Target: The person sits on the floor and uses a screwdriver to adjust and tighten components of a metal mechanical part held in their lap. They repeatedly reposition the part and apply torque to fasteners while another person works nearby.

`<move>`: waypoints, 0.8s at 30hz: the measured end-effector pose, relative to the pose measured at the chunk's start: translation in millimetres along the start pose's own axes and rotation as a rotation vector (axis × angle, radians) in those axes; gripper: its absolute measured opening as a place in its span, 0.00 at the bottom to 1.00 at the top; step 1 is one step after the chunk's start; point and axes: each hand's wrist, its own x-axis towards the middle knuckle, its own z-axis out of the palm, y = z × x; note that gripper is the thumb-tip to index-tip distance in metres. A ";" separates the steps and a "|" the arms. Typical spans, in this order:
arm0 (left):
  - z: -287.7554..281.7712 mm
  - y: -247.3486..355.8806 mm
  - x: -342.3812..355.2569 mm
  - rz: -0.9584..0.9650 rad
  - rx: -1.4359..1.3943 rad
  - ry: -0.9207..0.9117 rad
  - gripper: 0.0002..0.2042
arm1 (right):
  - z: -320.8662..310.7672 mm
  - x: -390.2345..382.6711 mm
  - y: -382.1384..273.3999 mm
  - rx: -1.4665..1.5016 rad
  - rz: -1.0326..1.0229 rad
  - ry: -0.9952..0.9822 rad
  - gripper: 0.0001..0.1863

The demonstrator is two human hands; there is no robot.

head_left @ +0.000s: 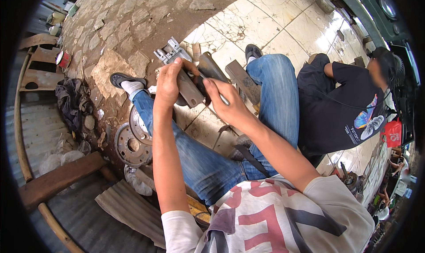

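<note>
My left hand [167, 83] is closed around a grey-brown oblong block [189, 91] with a small hole near its near end. My right hand [229, 103] grips a thin metal rod-like tool [224, 99], its silver end showing by the knuckles. The tool's other end runs toward the block and is partly hidden by my fingers. Just beyond the hands, a silver cast-metal part [171, 52] lies on the tiles. Two similar dark pieces, a curved one [213, 66] and a long one [243, 79], lie to the right of the block.
Perforated metal discs [133, 145] lie left of my legs. A co-worker in a black shirt [341, 104] sits close on the right. A wooden plank [62, 180] and corrugated sheets [128, 208] are at the lower left. A red can [63, 59] stands farther back.
</note>
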 end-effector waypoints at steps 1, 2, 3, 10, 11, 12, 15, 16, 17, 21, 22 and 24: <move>2.9 0.1 -0.6 0.005 -0.008 0.034 0.28 | 2.6 5.1 -5.5 -0.026 -0.034 0.024 0.21; 5.3 -0.2 -1.2 0.009 -0.017 0.068 0.28 | 4.0 4.7 -3.9 -0.016 -0.040 0.014 0.20; 6.1 -1.0 -1.9 0.013 -0.025 0.103 0.28 | 3.5 -2.8 1.9 -0.015 -0.022 -0.004 0.20; -1.2 -6.8 -1.1 0.001 -0.061 -0.022 0.29 | -9.8 -40.7 18.2 -0.068 0.031 -0.096 0.13; 3.1 -6.4 -3.8 0.010 -0.053 -0.038 0.29 | -8.2 -29.2 14.0 -0.066 -0.003 -0.065 0.13; 6.7 -4.4 -6.1 -0.009 -0.044 -0.021 0.28 | -4.8 -16.3 8.6 -0.064 -0.036 -0.034 0.13; 5.7 -4.7 -1.1 0.032 0.058 -0.007 0.28 | -1.4 3.5 6.0 -0.045 -0.077 -0.039 0.13; 4.7 -5.8 2.1 0.038 0.020 0.018 0.28 | -0.9 3.8 8.8 -0.047 -0.093 -0.039 0.13; 2.1 -5.5 2.9 0.019 -0.008 0.001 0.29 | -0.7 4.0 10.0 -0.049 -0.110 -0.038 0.13; -2.2 -3.0 -0.3 -0.020 -0.053 -0.021 0.29 | -9.7 -16.6 8.8 -0.093 0.002 -0.083 0.12; -1.4 -3.5 -0.9 -0.023 -0.049 -0.035 0.29 | -11.3 -19.6 8.6 -0.104 -0.027 -0.085 0.11; 1.6 -5.0 -1.7 -0.027 -0.045 -0.052 0.30 | -8.0 -15.4 12.9 -0.144 -0.086 -0.077 0.10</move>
